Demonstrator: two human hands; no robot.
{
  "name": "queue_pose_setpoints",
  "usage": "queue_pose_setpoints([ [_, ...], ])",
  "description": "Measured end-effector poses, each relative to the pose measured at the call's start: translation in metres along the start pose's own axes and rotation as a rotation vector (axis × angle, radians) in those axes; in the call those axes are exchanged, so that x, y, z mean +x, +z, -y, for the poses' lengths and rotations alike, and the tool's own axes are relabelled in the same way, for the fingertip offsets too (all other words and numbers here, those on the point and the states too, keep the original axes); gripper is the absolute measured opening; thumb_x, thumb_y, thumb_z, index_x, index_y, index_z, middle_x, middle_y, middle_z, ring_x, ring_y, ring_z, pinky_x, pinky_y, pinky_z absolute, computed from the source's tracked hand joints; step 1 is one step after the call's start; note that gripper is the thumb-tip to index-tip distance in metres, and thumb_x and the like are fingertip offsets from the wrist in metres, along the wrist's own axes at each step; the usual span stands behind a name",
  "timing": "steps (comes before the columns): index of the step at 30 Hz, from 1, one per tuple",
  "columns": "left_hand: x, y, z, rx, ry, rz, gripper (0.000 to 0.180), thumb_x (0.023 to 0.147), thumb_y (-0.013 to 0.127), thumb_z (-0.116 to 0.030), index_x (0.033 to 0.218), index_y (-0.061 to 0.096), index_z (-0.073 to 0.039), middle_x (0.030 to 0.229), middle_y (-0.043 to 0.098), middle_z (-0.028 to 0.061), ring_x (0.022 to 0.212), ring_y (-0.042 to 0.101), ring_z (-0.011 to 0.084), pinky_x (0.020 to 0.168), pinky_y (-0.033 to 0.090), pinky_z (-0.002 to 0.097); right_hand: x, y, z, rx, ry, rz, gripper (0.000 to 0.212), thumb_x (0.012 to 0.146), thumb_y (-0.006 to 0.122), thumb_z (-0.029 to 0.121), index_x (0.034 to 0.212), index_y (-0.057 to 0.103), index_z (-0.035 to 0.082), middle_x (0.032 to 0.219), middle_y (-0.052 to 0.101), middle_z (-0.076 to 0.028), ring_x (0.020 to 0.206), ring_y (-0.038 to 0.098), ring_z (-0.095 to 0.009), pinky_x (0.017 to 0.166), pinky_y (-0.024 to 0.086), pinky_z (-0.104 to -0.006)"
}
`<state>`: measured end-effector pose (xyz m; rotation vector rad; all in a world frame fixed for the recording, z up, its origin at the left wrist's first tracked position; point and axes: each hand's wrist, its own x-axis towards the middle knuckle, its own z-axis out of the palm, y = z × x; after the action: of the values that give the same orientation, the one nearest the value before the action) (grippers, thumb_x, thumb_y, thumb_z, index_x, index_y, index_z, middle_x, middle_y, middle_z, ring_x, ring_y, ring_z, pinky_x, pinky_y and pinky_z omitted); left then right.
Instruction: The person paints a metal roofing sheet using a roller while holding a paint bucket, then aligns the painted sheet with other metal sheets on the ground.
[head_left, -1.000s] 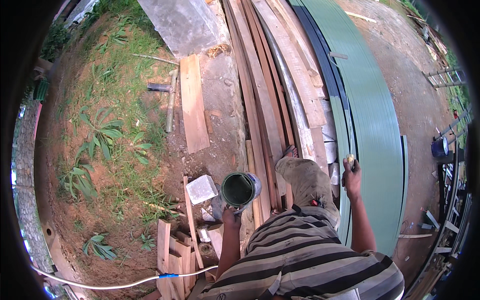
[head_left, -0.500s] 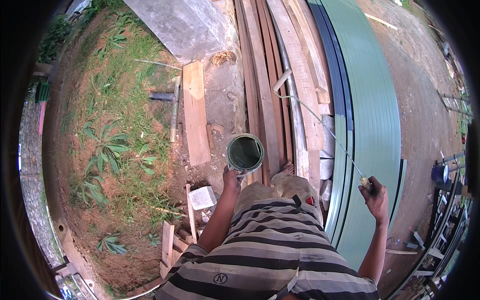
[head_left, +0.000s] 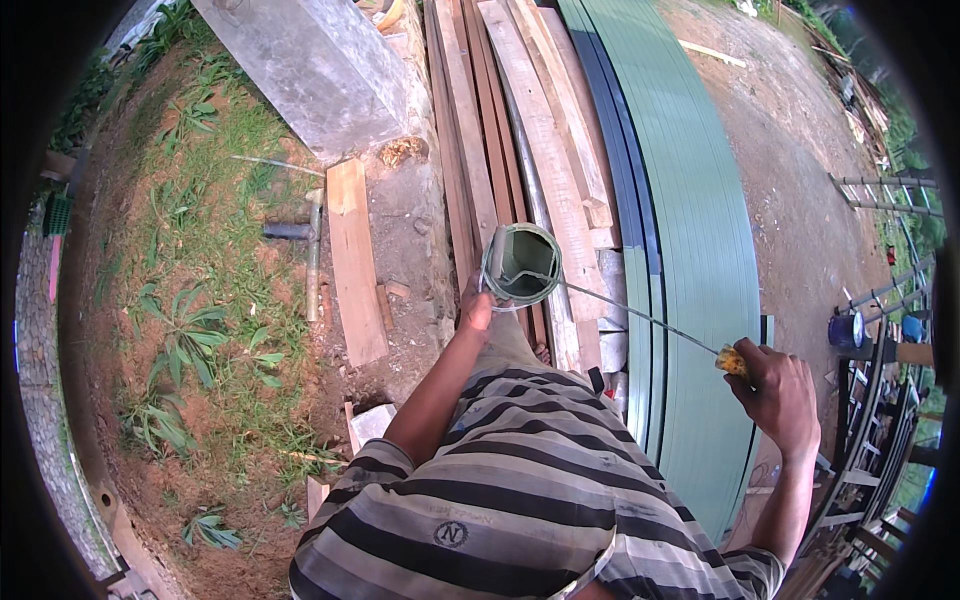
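My left hand [head_left: 476, 306] grips the side of a round paint can [head_left: 553, 250] with a green-coated inside, held in front of my waist. Its mouth faces up. Out to the right, my right hand [head_left: 782, 398] is closed around the yellowish, paint-stained handle [head_left: 733, 360] of a small paint roller. The roller's long thin metal rod [head_left: 640, 314] reaches left to the can, and its bent end is inside. The roller head seems to lie against the can's inner left wall. Beneath the rod are long green boards [head_left: 690, 200].
Timber planks [head_left: 540, 130] and dark blue strips [head_left: 615, 110] lie lengthwise beside the green boards. On the left, a concrete post [head_left: 310, 70], a short plank [head_left: 352, 270] and a hammer [head_left: 290, 231] lie near grass. A blue bucket [head_left: 846, 330] hangs at far right.
The roller head has gone from above the planks down into the can. My right hand has shifted right, while the can has moved slightly right and up in view.
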<state>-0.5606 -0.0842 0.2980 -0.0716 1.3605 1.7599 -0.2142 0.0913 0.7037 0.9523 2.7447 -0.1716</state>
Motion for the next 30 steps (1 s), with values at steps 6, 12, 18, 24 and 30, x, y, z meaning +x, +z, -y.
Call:
queue_pose_setpoints([
  [6, 0.007, 0.016, 0.008, 0.137, -0.234, 0.036, 0.065, 0.080, 0.042, 0.009, 0.141, 0.051, -0.008, 0.117, 0.061, 0.0105, 0.092, 0.067, 0.0267, 0.068, 0.065, 0.0407, 0.006, -0.037, 0.015, -0.203, 0.075, 0.017, 0.030, 0.077, 0.081, 0.012, 0.100, 0.063, 0.010, 0.080, 0.064, -0.010, 0.069, 0.068, -0.033, 0.063, 0.050, -0.0462],
  [12, 0.009, 0.007, 0.040, 0.115, -0.265, 0.028, 0.070, 0.074, 0.046, 0.011, 0.142, 0.049, -0.004, 0.120, 0.062, 0.0148, 0.089, 0.068, 0.0299, 0.068, 0.064, 0.0406, 0.037, -0.055, 0.029, -0.252, 0.051, 0.122, 0.028, 0.077, 0.080, 0.014, 0.102, 0.068, 0.010, 0.083, 0.066, -0.010, 0.074, 0.068, -0.033, 0.065, 0.050, -0.0444],
  [18, -0.006, 0.029, 0.024, 0.154, -0.288, 0.093, 0.065, 0.076, 0.053, 0.007, 0.141, 0.049, -0.002, 0.109, 0.067, 0.0138, 0.087, 0.070, 0.0268, 0.067, 0.063, 0.0384, 0.094, -0.022, 0.055, -0.466, -0.165, 0.153, 0.016, 0.085, 0.071, 0.013, 0.100, 0.066, 0.007, 0.081, 0.064, -0.005, 0.078, 0.070, -0.023, 0.068, 0.053, -0.0379],
  [24, 0.000, 0.005, 0.037, 0.023, -0.277, 0.209, 0.065, 0.078, 0.053, 0.004, 0.142, 0.047, -0.001, 0.113, 0.067, 0.0133, 0.090, 0.071, 0.0245, 0.071, 0.062, 0.0396, 0.142, -0.011, 0.081, -0.513, -0.348, 0.152, 0.007, 0.078, 0.069, 0.004, 0.075, 0.070, 0.010, 0.072, 0.068, -0.004, 0.078, 0.072, -0.020, 0.067, 0.052, -0.0324],
  [30, -0.004, 0.004, 0.046, 0.012, -0.232, 0.203, 0.082, 0.071, 0.046, 0.005, 0.152, 0.037, -0.006, 0.133, 0.061, 0.0134, 0.104, 0.069, 0.0280, 0.081, 0.059, 0.0389, 0.163, 0.003, 0.090, -0.597, -0.378, 0.171, 0.002, 0.088, 0.065, 0.009, 0.086, 0.065, 0.010, 0.078, 0.065, -0.003, 0.080, 0.069, -0.020, 0.073, 0.049, -0.0342],
])
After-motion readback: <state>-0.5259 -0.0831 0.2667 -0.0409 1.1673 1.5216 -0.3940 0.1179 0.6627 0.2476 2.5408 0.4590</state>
